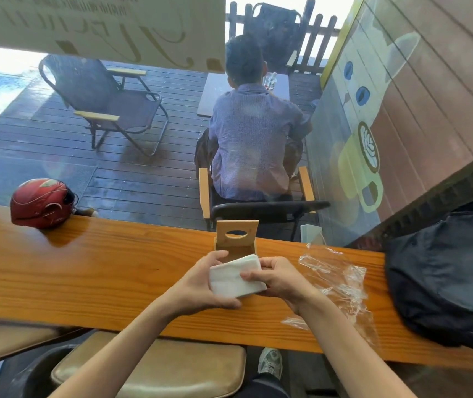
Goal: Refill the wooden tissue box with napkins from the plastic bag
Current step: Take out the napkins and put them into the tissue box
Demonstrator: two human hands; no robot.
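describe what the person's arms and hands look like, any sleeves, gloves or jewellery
Both forearms are bare all the way to the bottom of the frame: no sleeve shows on either arm. The left hand and the right hand wear no gloves, and no ring, watch or bracelet shows on the fingers or wrists. The fingernails that show look short and unpainted. Nothing is marked or written on either arm.

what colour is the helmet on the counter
Red, with thin white line markings. The helmet sits at the left end of the wooden counter, shown in the head view.
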